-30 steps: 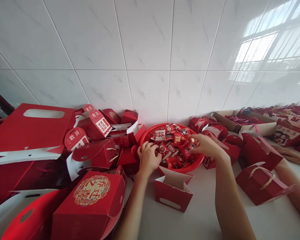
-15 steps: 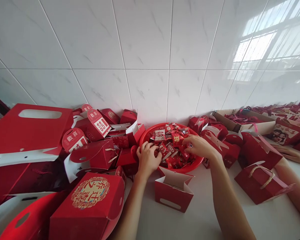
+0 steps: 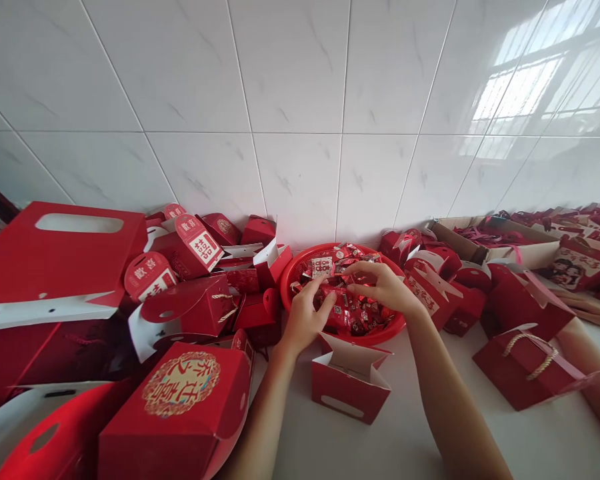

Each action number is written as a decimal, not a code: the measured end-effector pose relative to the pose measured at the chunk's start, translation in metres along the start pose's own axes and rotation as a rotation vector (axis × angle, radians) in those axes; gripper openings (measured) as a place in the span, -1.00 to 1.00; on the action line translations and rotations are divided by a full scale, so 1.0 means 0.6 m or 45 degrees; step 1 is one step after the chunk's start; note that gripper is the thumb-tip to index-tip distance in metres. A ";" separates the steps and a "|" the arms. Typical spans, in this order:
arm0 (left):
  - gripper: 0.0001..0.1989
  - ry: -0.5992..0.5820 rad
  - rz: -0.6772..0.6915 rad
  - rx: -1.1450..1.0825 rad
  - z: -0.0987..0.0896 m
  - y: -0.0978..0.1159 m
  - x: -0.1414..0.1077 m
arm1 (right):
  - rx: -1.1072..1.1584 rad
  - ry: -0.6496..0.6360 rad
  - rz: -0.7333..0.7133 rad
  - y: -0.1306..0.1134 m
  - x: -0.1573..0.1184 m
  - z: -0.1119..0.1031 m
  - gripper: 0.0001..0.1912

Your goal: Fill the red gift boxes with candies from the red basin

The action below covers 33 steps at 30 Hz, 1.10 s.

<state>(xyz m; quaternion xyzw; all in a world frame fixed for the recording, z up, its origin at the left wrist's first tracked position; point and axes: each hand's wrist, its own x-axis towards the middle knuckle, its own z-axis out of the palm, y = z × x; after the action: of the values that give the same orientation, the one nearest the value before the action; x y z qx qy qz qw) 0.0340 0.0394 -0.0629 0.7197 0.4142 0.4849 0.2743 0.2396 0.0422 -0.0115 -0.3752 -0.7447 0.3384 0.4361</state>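
Note:
A round red plastic basket (image 3: pixel 394 328) holds a heap of small red wrapped candies (image 3: pixel 363 313), some printed with white or gold characters. My left hand (image 3: pixel 305 317) is at the basket's left side, thumb and fingers closed on a red candy packet (image 3: pixel 334 293) whose far part is hard to make out. From the right, my right hand (image 3: pixel 383 287) reaches over the heap, its thumb and fingers apart above the candies; their tips are close to the left hand. Just in front of the basket stands an open red gift box (image 3: pixel 350 393), its white inside showing.
Red gift boxes (image 3: pixel 175 400) are piled along the left. More boxes (image 3: pixel 433 293) lie right of the basket, with a rope-handled box (image 3: pixel 525 370) nearer. A cardboard carton (image 3: pixel 535 252) stands against the tiled wall (image 3: pixel 300 173). Another person's hand and arm (image 3: pixel 587 307) show at far right.
Both hands have moved toward each other over the basket's middle. My left hand has shifted right, taking a candy packet; my right hand has moved left. The view has shifted slightly.

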 end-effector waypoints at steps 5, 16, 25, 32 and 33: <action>-0.72 -0.015 -0.002 -0.027 -0.004 -0.003 0.002 | -0.287 0.079 0.093 -0.001 -0.006 -0.011 -0.59; -0.76 0.449 -0.334 -0.277 0.001 -0.015 0.009 | -0.681 -0.219 -0.070 -0.021 -0.008 0.026 -0.34; -0.58 0.435 -0.344 -0.562 -0.001 0.000 0.012 | -0.302 0.095 -0.053 -0.020 0.007 0.052 -0.53; -0.60 0.299 -0.276 -0.638 0.002 0.011 0.007 | 0.037 0.136 0.095 -0.015 0.009 0.040 -0.38; -0.61 0.304 -0.271 -0.659 0.004 0.008 0.007 | 0.074 0.144 0.109 -0.015 0.010 0.040 -0.38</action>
<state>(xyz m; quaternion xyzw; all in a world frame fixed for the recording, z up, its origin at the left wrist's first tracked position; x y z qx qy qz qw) 0.0386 0.0403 -0.0579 0.5165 0.3792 0.6240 0.4473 0.2135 0.0383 -0.0111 -0.4122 -0.6921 0.3565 0.4732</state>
